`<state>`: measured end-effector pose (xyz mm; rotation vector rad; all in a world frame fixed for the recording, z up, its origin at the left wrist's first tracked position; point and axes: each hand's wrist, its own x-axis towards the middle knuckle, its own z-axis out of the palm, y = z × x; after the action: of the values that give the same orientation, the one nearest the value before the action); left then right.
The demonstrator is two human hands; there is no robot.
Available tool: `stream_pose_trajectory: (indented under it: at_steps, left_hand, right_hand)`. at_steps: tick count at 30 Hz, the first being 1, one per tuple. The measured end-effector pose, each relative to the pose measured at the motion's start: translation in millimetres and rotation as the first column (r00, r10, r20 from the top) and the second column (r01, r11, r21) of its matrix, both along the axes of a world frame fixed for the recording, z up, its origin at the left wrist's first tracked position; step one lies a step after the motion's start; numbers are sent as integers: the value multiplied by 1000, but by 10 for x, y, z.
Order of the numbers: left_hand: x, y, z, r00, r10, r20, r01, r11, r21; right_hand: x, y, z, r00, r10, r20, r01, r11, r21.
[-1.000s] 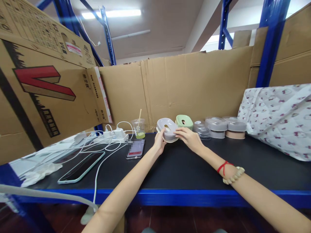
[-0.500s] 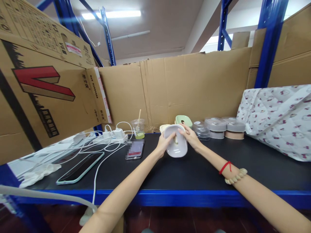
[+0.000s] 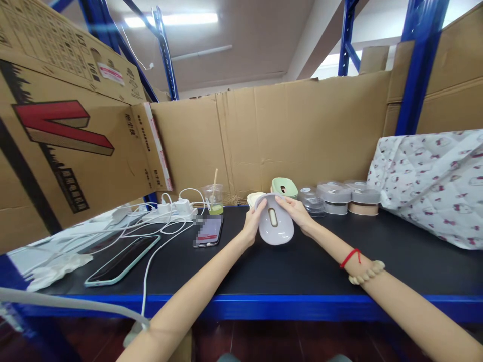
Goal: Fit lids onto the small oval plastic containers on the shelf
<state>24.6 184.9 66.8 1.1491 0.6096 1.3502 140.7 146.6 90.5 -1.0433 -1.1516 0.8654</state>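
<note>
Between my two hands, above the black tabletop, is a pale lilac soap dish, shallow and rounded, with an oblong slot in its middle. My left hand grips its left edge, thumb on the inner face. On the upper right edge, my right hand is closed around the rim. The dish tilts so that its inside faces me. Just behind it sit a cream dish, partly covered, and a green dish with a dark opening.
Clear-lidded boxes, a lilac one and a peach one, stand right of stacked clear lids. At left lie two phones, white cables and a plastic cup. A patterned cloth borders the right.
The soap dish has turned to show more of its inner face. My left thumb has moved off the slot to the edge, leaving the slot in plain sight.
</note>
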Motion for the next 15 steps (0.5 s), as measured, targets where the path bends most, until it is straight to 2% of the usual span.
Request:
stream_pose_trajectory:
  at_steps: [5, 10, 12, 13, 14, 15]
  left_hand:
    - [-33, 2, 39, 1000, 7, -2, -7, 1000, -15]
    - [-36, 5, 46, 998, 64, 28, -63, 998, -25]
    - [-30, 23, 37, 993, 84, 78, -77, 993, -94]
    - [-29, 32, 33, 990, 86, 111, -71, 989, -132]
    - [-31, 41, 31, 986, 84, 145, -60, 985, -165]
    - [-34, 47, 32, 981, 77, 178, -43, 981, -189]
  right_hand:
    - [54, 39, -39, 995, 5, 96, -5, 1000, 2]
    - [86, 131, -91, 975, -10, 220, 4, 1000, 29]
    - [153, 165, -77, 962, -112, 251, 103, 993, 52]
    - [212, 180, -68, 940, -216, 264, 198, 976, 94]
    - [288, 194, -64, 894, -348, 282, 314, 936, 159]
    - [380, 207, -68, 818, -486, 307, 429, 871, 238]
